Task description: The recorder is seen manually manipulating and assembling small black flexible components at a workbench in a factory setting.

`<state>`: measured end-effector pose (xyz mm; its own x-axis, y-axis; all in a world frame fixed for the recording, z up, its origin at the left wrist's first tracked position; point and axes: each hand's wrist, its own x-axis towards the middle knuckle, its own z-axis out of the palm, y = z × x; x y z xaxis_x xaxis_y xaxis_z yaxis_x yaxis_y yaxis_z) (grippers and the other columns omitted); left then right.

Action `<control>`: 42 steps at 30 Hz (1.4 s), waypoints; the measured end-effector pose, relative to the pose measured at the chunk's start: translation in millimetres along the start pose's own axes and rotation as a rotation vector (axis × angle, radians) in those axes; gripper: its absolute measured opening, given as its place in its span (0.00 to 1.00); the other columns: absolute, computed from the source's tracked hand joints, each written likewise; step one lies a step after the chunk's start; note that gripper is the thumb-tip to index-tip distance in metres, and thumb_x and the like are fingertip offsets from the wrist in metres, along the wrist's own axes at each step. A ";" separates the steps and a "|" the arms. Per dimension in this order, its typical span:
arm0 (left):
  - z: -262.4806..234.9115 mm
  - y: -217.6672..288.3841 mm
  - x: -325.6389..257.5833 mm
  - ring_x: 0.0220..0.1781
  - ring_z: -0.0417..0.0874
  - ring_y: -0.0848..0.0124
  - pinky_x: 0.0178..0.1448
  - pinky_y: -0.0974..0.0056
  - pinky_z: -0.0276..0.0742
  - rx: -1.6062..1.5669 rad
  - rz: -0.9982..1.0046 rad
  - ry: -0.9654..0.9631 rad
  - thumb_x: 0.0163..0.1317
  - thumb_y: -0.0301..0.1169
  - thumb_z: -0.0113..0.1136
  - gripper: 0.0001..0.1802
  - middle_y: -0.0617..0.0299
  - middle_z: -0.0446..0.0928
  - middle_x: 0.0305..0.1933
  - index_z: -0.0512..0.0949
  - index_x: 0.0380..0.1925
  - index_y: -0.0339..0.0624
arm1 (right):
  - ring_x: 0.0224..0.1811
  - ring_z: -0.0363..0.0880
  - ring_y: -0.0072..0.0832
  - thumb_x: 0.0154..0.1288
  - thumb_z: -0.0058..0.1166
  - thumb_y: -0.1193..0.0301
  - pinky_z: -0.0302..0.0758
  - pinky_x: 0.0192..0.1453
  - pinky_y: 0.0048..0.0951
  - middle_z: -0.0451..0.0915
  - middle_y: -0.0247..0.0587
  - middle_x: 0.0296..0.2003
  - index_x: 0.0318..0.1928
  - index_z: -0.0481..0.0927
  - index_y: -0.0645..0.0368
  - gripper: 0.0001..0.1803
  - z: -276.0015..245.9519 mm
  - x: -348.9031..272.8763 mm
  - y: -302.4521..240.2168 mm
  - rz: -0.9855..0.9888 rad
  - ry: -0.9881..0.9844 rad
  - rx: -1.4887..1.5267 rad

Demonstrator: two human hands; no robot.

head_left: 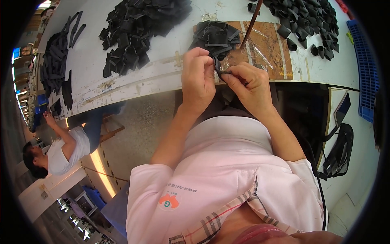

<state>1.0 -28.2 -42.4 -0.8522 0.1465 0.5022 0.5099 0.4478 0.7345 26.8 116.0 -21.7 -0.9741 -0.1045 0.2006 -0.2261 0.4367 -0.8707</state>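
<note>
A small black fabric piece (217, 65) is held up between my two hands, just over the front edge of the table. My left hand (197, 79) pinches its upper left end, fingers curled. At its lower right end the thumb and fingers of my right hand (250, 85) are closed. Part of the piece is hidden behind my fingers. Right beyond my hands a small stack of flat black fabric pieces (215, 36) lies on a brown board (268, 44). A thin reddish-brown rod (251, 24) stands slanted over that board.
Black pieces form a big heap (138, 28) left of the board and rolled loops a pile (308, 20) to its right, on the white table (162, 73). Black strips (55, 61) lie far left. A blue crate (365, 73) stands at right. Another person (67, 148) sits at left.
</note>
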 end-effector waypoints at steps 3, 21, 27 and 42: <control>0.7 11.1 1.3 0.32 0.73 0.66 0.36 0.67 0.70 -0.060 -0.147 0.063 0.54 0.21 0.53 0.05 0.55 0.70 0.36 0.69 0.32 0.35 | 0.19 0.69 0.32 0.44 0.57 0.78 0.65 0.20 0.29 0.69 0.38 0.19 0.25 0.75 0.61 0.05 0.5 -2.5 -3.6 -0.118 0.188 -0.101; -17.9 20.4 10.0 0.20 0.72 0.78 0.23 0.76 0.65 -0.811 -0.858 -0.189 0.53 0.27 0.55 0.06 0.63 0.75 0.23 0.75 0.28 0.35 | 0.22 0.66 0.24 0.36 0.53 0.75 0.64 0.21 0.23 0.63 0.33 0.21 0.27 0.73 0.62 0.11 -10.0 -11.6 2.0 -0.642 0.250 -0.718; -19.0 21.9 11.9 0.19 0.71 0.81 0.22 0.79 0.64 -0.673 -0.843 -0.223 0.52 0.27 0.56 0.05 0.65 0.75 0.22 0.76 0.27 0.36 | 0.23 0.66 0.24 0.37 0.53 0.75 0.63 0.22 0.23 0.63 0.33 0.21 0.27 0.74 0.62 0.11 -9.7 -13.0 2.7 -0.659 0.229 -0.726; -11.6 46.3 6.7 0.23 0.72 0.81 0.25 0.76 0.68 -0.412 -0.383 -0.229 0.52 0.20 0.54 0.02 0.64 0.73 0.20 0.73 0.26 0.34 | 0.22 0.70 0.18 0.50 0.57 0.77 0.66 0.24 0.18 0.73 0.35 0.23 0.30 0.77 0.63 0.05 -13.1 -4.6 -14.9 -0.059 0.177 0.105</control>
<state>20.3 -16.7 0.3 -0.9643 0.2489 0.0902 0.1266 0.1342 0.9828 34.6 121.7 -3.8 -0.9466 0.0355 0.3205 -0.2904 0.3380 -0.8952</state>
